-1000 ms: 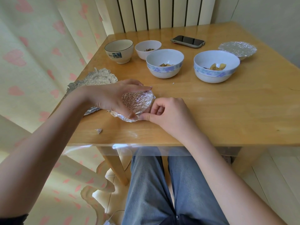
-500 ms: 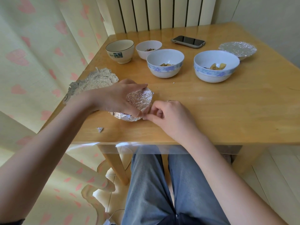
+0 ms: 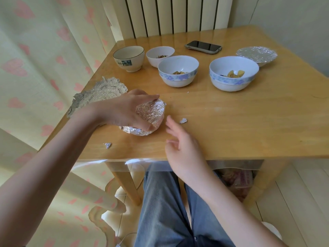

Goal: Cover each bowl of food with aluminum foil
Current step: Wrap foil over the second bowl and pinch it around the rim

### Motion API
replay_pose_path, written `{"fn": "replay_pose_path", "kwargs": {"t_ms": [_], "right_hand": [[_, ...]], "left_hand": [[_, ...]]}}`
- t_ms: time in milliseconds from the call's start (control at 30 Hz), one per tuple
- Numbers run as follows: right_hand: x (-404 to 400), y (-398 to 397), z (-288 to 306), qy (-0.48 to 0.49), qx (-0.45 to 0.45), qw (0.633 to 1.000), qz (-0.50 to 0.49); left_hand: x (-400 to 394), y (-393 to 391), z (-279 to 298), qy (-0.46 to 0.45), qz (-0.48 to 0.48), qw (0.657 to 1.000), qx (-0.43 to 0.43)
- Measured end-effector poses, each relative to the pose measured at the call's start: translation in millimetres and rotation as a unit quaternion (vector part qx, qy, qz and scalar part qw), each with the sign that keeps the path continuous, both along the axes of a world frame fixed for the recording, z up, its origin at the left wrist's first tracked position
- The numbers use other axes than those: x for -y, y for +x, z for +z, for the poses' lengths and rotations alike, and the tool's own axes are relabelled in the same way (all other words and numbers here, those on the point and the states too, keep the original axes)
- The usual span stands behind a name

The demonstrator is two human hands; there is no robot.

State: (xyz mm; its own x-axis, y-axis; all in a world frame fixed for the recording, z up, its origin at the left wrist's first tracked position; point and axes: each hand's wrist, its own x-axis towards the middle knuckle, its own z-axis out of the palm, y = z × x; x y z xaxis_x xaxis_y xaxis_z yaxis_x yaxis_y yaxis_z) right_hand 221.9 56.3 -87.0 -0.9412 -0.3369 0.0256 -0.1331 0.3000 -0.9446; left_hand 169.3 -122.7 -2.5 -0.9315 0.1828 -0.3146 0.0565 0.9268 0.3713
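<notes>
left hand [image 3: 124, 111]: clamped over the foil-wrapped bowl [image 3: 147, 116], fingers curled round its top and near side; grip closed on it.
right hand [image 3: 179, 148]: just right of the foil-wrapped bowl, not touching it; fingers loose and spread, motion-blurred; grip open, held nothing.
foil-wrapped bowl: sat on the bench [image 3: 231, 122] near its front-left edge, tilted under the left hand, foil crinkled over top and tucked under the rim.
foil scrap A [image 3: 183, 120]: right of the foil-wrapped bowl, just beyond the right fingertips, flat on the bench.
foil scrap B [image 3: 107, 145]: in front-left of the foil-wrapped bowl, near the bench edge.
crumpled foil sheet [image 3: 99, 95]: left-behind the foil-wrapped bowl, overhung the bench's left edge, partly hidden by the left wrist.
blue-rimmed bowl 1 [image 3: 178, 71]: behind the foil-wrapped bowl, uncovered, food inside.
blue-rimmed bowl 2 [image 3: 234, 73]: behind-right of the foil-wrapped bowl, uncovered, yellowish food pieces inside.
small white bowl [image 3: 160, 56]: further behind, uncovered, a bit of food visible.
cream bowl [image 3: 128, 58]: behind-left, dark rim, printed label; contents not visible.
covered bowl [image 3: 256, 54]: far behind-right, foil flat across the top.
phone [image 3: 203, 47]: far behind the foil-wrapped bowl, screen up, dark.
</notes>
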Motion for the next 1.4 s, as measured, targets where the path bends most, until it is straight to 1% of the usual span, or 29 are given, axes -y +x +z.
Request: {"fn": "replay_pose_path", "kwargs": {"t_ms": [67, 133, 233, 300, 367, 433, 567, 633, 767, 867, 933, 1000, 1033, 1100, 1200, 1267, 1400], "right_hand": [[8, -1, 2, -0.05, 0.047, 0.997, 0.037], [10, -6, 2, -0.085, 0.071, 0.993, 0.032], [3, -17, 5, -0.107, 0.098, 0.989, 0.007], [1, -29, 8, -0.11, 0.085, 0.99, -0.032], [3, -43, 9, -0.098, 0.049, 0.992, -0.058], [10, -51, 9, -0.086, 0.027, 0.995, -0.046], [17, -52, 7, -0.107, 0.039, 0.993, -0.01], [17, -52, 7, -0.139, 0.056, 0.989, -0.008], [20, -49, 6, -0.233, 0.127, 0.964, 0.013], [18, -52, 4, -0.27, 0.153, 0.95, 0.034], [13, -55, 4, -0.241, 0.146, 0.96, 0.015], [12, -57, 3, -0.17, 0.096, 0.981, -0.019], [13, -56, 4, -0.147, 0.072, 0.986, -0.019], [18, -54, 4, -0.129, 0.05, 0.99, 0.006], [21, -53, 3, -0.133, 0.049, 0.99, 0.023], [21, -52, 5, -0.159, 0.053, 0.985, 0.029], [21, -48, 6, -0.2, 0.072, 0.977, 0.037]], "left_hand": [[0, 1, 1, -0.002, -0.005, 1.0, -0.007], [0, 2, 1, 0.001, -0.007, 1.0, -0.009], [0, 2, 1, 0.005, -0.006, 1.0, -0.006], [0, 2, 2, 0.004, -0.003, 1.0, -0.001], [0, 1, 1, -0.001, -0.002, 1.0, 0.003], [-1, 2, 1, -0.004, 0.0, 1.0, 0.005], [0, 2, 1, -0.004, 0.002, 1.0, 0.007], [1, 1, 1, -0.003, -0.002, 1.0, 0.006], [1, 0, 1, -0.003, -0.007, 1.0, 0.005], [1, 0, 1, -0.001, 0.0, 1.0, 0.007], [1, 0, 0, -0.006, 0.001, 1.0, 0.005], [2, -1, 0, -0.013, -0.001, 1.0, 0.004], [3, -1, -1, -0.017, -0.001, 1.0, 0.007], [4, -3, 1, -0.033, -0.003, 0.999, 0.021], [4, -9, 7, -0.076, -0.015, 0.996, 0.047], [2, -14, 9, -0.106, -0.023, 0.993, 0.055], [0, -17, 8, -0.117, -0.027, 0.991, 0.059]]}}
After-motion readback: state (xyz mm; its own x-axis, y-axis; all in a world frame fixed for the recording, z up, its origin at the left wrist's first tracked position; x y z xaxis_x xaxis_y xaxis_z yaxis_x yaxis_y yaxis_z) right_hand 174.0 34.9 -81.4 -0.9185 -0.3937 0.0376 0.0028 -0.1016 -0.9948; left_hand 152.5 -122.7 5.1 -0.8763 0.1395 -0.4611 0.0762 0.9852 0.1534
